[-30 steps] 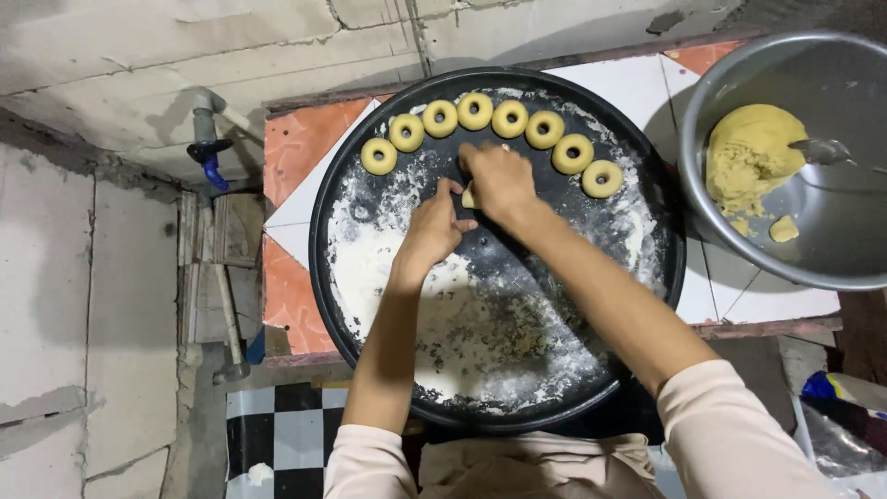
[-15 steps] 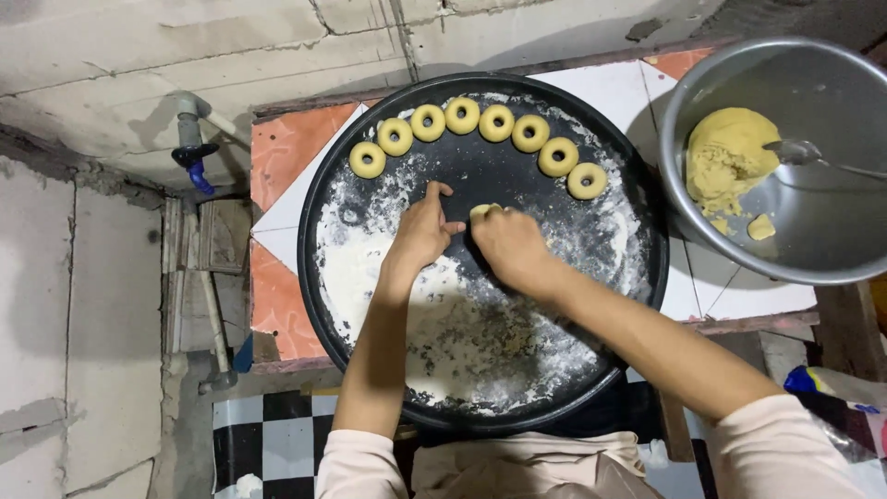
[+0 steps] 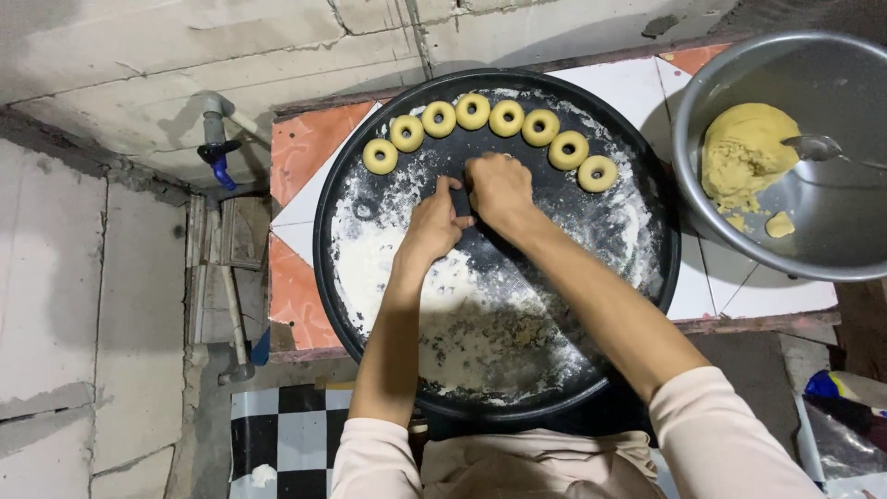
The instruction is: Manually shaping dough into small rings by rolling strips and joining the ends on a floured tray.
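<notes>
Dough rings (image 3: 490,125) line the tray's (image 3: 647,305) far rim; left hand (image 3: 434,222) half-open, right hand's (image 3: 499,189) grip unclear.

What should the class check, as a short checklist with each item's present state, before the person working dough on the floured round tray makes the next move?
1. Both hands on the work: left hand and right hand meet over the middle of the black round tray. Ok.
2. Piece between the fingers: hidden by the hands. Cannot tell.
3. Row of dough rings: seven lie in an arc along the far rim, apart from the hands. Ok.
4. Flour on the tray: plenty on the left and near side. Ok.
5. Dough supply: a yellow dough lump lies in the metal bowl to the right, with a spoon. Ok.
</notes>
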